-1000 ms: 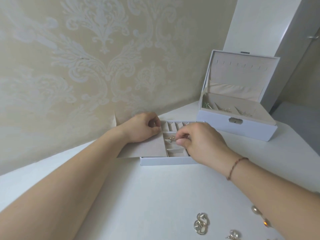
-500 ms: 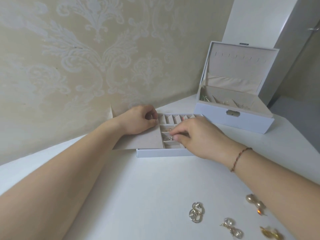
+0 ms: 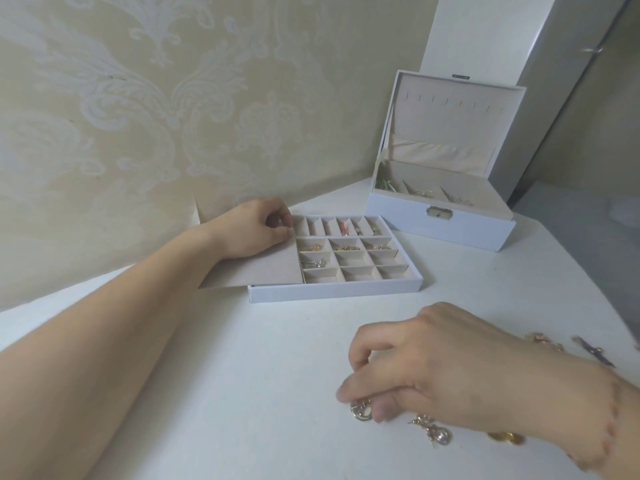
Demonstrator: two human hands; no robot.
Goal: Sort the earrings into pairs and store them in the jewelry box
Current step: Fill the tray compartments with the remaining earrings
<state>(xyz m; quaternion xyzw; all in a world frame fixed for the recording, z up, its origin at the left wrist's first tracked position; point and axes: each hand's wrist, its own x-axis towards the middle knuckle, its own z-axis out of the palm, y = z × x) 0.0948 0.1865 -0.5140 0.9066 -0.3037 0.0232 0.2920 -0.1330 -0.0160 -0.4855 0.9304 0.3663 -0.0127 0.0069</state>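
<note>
A white compartment tray (image 3: 332, 291) lies on the table with earrings in several of its cells. My left hand (image 3: 254, 230) holds up its beige flap (image 3: 263, 268) at the tray's left side, fingers curled on the flap's edge. Near the front of the table my right hand (image 3: 426, 362) pinches a silver chunky earring (image 3: 361, 411) that still touches the table. Beside it lie a crystal drop earring (image 3: 434, 431) and a gold earring (image 3: 505, 437). More earrings (image 3: 543, 341) lie behind my right wrist.
The white jewelry box (image 3: 440, 221) stands open at the back right, lid upright, a few pieces inside. A patterned wall runs along the left and back. The table's right edge drops off near a grey cabinet (image 3: 571, 98).
My right hand left the tray, having dropped an earring in a cell, and came back to the front of the table onto the silver earring. My left hand stayed on the flap.
</note>
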